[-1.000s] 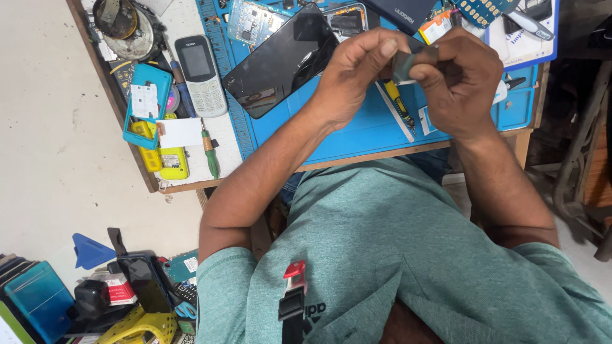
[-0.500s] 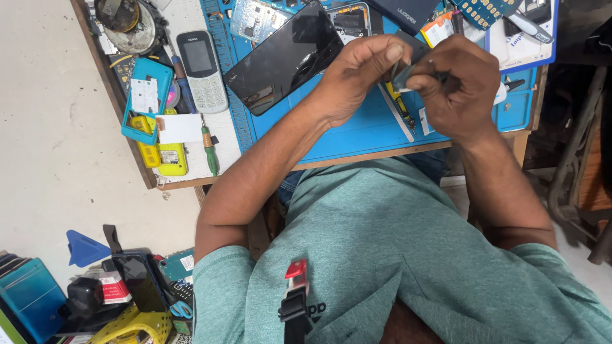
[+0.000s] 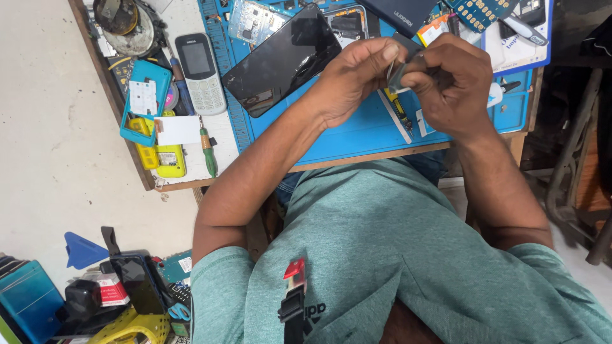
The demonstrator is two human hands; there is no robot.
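Note:
Both my hands meet over the blue work mat [image 3: 357, 130]. My left hand [image 3: 354, 79] and my right hand [image 3: 449, 83] pinch a small thin grey part [image 3: 396, 73] between their fingertips; most of it is hidden by the fingers. A large black phone screen [image 3: 284, 60] lies tilted on the mat just left of my left hand. A green circuit board [image 3: 252, 19] sits behind the screen. A small screwdriver with a yellow-striped shaft [image 3: 400, 111] lies on the mat under my hands.
On the bench's left side lie a grey keypad phone [image 3: 199, 73], a teal phone frame [image 3: 145, 102], a yellow phone shell [image 3: 167, 159], a green-handled screwdriver [image 3: 208, 150] and a round tin [image 3: 124, 22]. Tools and boxes crowd the floor at lower left [image 3: 121, 293].
My hands have stayed together over the mat, turning the small part slightly between the fingertips. The view has shifted a little.

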